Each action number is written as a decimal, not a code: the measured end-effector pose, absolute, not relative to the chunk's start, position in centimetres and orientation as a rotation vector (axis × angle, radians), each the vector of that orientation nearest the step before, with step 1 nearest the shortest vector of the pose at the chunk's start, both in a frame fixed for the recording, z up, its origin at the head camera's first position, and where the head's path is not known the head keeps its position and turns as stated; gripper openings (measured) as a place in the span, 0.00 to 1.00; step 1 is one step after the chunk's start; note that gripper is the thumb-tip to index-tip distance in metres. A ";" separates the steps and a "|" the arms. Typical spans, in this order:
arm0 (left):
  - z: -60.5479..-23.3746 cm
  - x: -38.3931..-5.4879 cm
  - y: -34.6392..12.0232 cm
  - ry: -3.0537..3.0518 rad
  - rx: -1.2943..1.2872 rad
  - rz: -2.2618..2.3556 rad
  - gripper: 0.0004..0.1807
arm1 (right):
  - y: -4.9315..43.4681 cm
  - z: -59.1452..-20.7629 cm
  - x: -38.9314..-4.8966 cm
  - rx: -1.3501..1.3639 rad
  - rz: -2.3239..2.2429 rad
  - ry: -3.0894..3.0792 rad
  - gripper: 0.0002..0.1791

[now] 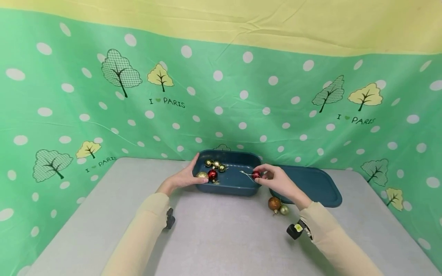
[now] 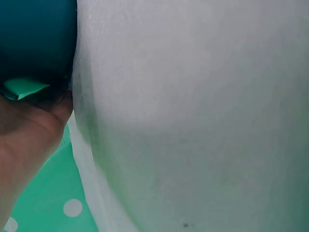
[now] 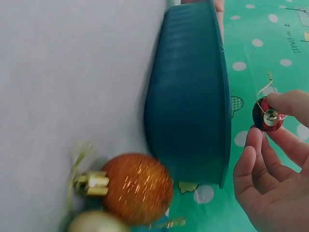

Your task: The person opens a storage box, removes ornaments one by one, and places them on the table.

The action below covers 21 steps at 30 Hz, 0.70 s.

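Above the right end of a dark blue plastic box (image 1: 226,190), my right hand (image 1: 276,180) pinches a shiny red Christmas ball (image 3: 267,116) between thumb and fingers. A thin gold hanging cord trails from its cap. My left hand (image 1: 181,178) grips the box's left end, thumb over the rim and fingers along the outer side. Inside the box lie another red ball (image 1: 212,175), a glittery gold ball (image 1: 202,175) near my left thumb, and several small gold balls (image 1: 216,164). In the left wrist view, part of the left hand (image 2: 34,130) shows against the box.
A flat blue lid (image 1: 309,186) lies on the grey table (image 1: 221,234) to the right of the box. By its near left corner are an orange glitter ball (image 1: 274,204) and a pale gold-green ball (image 1: 284,209). A green dotted curtain (image 1: 221,96) hangs behind the table.
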State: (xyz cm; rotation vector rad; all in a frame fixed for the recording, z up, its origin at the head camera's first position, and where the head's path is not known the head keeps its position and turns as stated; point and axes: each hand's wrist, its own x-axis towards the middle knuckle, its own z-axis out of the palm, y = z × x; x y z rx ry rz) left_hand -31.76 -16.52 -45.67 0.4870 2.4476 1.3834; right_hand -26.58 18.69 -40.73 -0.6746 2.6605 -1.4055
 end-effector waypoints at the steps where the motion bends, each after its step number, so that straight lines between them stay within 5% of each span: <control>1: -45.7 -31.8 -16.5 2.450 0.485 1.378 0.62 | 19.0 -40.7 -26.4 -0.678 -1.401 2.665 0.18; 21: -45.6 -31.8 -16.5 2.452 0.485 1.378 0.65 | 23.8 -42.8 -23.8 -0.568 -1.333 2.719 0.17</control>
